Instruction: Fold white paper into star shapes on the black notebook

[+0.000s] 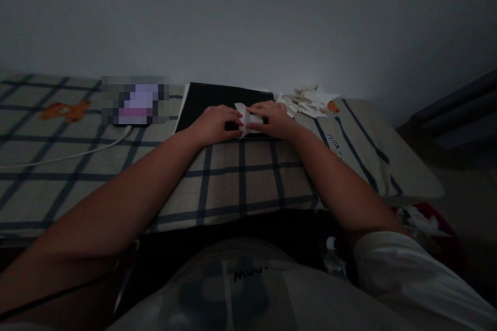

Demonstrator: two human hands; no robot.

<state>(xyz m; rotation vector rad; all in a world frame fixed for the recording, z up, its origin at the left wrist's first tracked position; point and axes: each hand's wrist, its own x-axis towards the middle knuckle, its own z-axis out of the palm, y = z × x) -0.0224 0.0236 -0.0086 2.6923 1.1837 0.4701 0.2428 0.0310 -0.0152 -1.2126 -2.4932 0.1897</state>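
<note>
A small piece of folded white paper is between my two hands, its edges standing up in creased flaps. My left hand grips its left side with the fingertips and thumb. From the other side, my right hand pinches the right part of the same paper. Both hands rest over a black notebook or folder with white pages showing at its left edge. To the right of my right hand lies a pile of folded white paper pieces, with pointed ends.
A plaid tablecloth covers the table against a grey wall. On the left, a blurred phone is plugged into a white cable. Below the table's right edge are a plastic bottle and a red container with white scraps.
</note>
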